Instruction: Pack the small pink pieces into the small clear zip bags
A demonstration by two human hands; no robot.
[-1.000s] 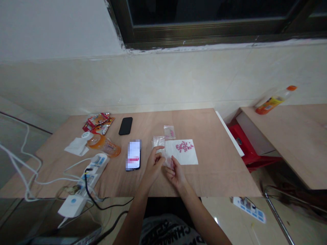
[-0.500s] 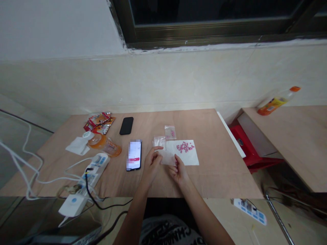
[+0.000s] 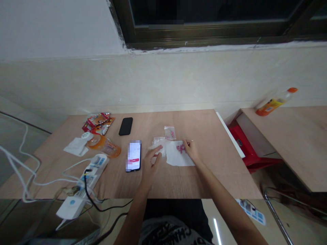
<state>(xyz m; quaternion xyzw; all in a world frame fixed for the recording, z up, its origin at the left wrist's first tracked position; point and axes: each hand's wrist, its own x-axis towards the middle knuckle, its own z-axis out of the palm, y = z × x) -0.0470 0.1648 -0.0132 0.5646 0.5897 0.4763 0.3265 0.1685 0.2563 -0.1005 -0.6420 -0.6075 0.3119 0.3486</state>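
Note:
My left hand [image 3: 152,159] pinches a small clear plastic bag [image 3: 160,149] between thumb and fingers, at the left edge of a white paper sheet [image 3: 177,160]. On that sheet lies a loose pile of small pink beads [image 3: 180,148]. My right hand [image 3: 191,150] reaches over the paper's right side, its fingertips drawn together at the pile; they hide part of the beads and whatever is between them. Just behind, another small clear bag [image 3: 169,132] holds a few pink pieces. One more clear bag [image 3: 157,139] lies partly behind my left hand.
Left of my hands are a lit phone [image 3: 133,156], a black phone [image 3: 126,126], an orange drink bottle [image 3: 104,144], snack packets [image 3: 98,123], a tissue [image 3: 76,147] and a power strip [image 3: 95,170] with cables. A red stool [image 3: 245,146] and another table [image 3: 288,136] stand right.
My right hand has let go of the plastic bag and moved right to the beads. The left hand still holds the bag, now slightly farther left.

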